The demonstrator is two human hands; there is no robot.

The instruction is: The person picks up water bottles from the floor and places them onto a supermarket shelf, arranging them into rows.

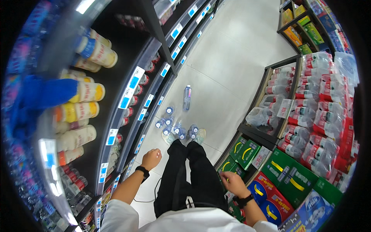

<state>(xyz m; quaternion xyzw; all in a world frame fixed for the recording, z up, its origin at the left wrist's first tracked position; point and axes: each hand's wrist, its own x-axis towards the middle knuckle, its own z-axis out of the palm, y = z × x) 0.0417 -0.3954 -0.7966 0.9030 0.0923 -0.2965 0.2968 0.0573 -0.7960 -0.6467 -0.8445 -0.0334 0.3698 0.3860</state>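
My left hand [152,159] hangs over the floor beside the left shelves, fingers curled in, holding nothing. On the other side my right hand [234,182] is loosely closed and bare, above the green cartons [245,150]; whether it touches them I cannot tell. By my shoes [200,136] stand several clear plastic bottles [177,128] with pale caps, some left and some right. Farther ahead, one clear bottle [187,98] with a pink-and-blue label appears to lie on its side, cap pointing away. Each wrist wears a black band.
Shelves with price tags [132,87] run along my left, holding yogurt-like bottles [87,111] and red-labelled bottles [136,100]. A blurred blue shape [49,92] overlaps them. At right are shrink-wrapped bottle packs [327,116], a dark-framed bin [261,116] and red-blue boxes [269,197]. A cable [145,201] crosses the floor.
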